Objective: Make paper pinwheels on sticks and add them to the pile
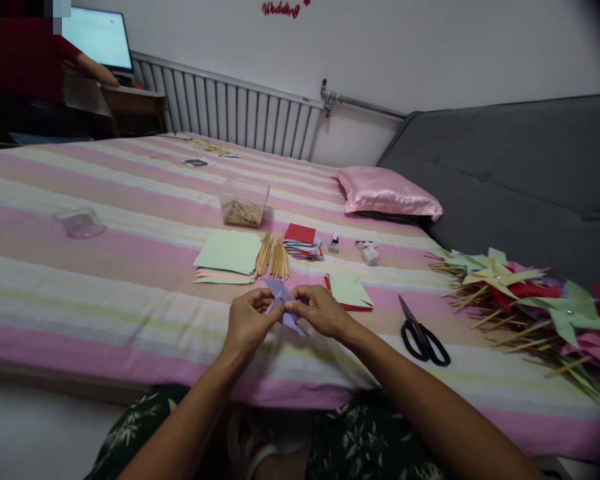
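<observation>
Both of my hands hold a lilac paper piece (279, 292) over the near edge of a striped bed (105, 280). My left hand (250, 321) pinches its left side and my right hand (320, 310) pinches its middle with fingertips together. The paper's folded points stick up and down between my fingers. Just beyond my hands lie a bundle of wooden sticks (274, 258), a stack of pale green and pink paper sheets (229, 255) and green-on-red paper squares (349, 291).
Black scissors (422, 335) lie to the right of my hands. A heap of finished paper pinwheels (535, 300) fills the right side. Further back are a clear box of sticks (243, 202), small coloured paper stack (303, 241), clear lid (79, 222), pink pillow (387, 193). A person (25, 67) sits far left.
</observation>
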Tool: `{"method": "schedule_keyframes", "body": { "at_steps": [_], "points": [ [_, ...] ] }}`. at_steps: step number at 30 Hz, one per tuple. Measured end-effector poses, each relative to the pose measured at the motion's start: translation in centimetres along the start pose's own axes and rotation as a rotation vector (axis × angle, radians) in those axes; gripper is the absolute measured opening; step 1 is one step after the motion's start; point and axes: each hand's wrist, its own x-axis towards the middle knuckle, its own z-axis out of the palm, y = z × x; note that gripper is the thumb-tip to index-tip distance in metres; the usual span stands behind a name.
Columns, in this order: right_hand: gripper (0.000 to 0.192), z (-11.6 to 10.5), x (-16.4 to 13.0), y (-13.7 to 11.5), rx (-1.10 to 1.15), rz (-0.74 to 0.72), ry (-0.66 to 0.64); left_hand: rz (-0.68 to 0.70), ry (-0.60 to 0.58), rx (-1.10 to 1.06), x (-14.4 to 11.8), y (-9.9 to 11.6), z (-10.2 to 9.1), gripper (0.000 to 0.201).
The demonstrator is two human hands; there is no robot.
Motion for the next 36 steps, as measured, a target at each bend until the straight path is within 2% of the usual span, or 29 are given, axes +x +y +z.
{"method": "schedule_keyframes", "body": {
  "at_steps": [5,14,19,27,32,36],
  "points": [
    [0.020,-0.2,0.1,0.4,-0.018,-0.026,-0.014,-0.075,-0.034,-0.041,-0.1,0.7,0.0,0.030],
    [0.014,-1.6,-0.2,-1.1,-0.084,-0.130,-0.016,-0.215,-0.115,-0.106,0.1,0.7,-0.4,0.033],
    [0.013,-1.6,0.0,-0.2,-0.020,-0.131,0.000,-0.261,-0.160,-0.113,0.2,0.8,-0.4,0.033],
    [0.032,-1.0,0.2,1.1,0.060,0.053,0.003,-0.249,-0.111,-0.059,0.8,0.4,-0.7,0.036],
    [0.021,-1.5,-0.1,0.0,-0.019,0.070,0.045,-0.222,-0.116,-0.007,0.7,0.4,-0.9,0.034],
    [0.015,-1.6,-0.3,-0.6,-0.126,0.019,0.050,-0.089,-0.142,0.109,0.7,0.3,-0.8,0.031]
  ]
}}
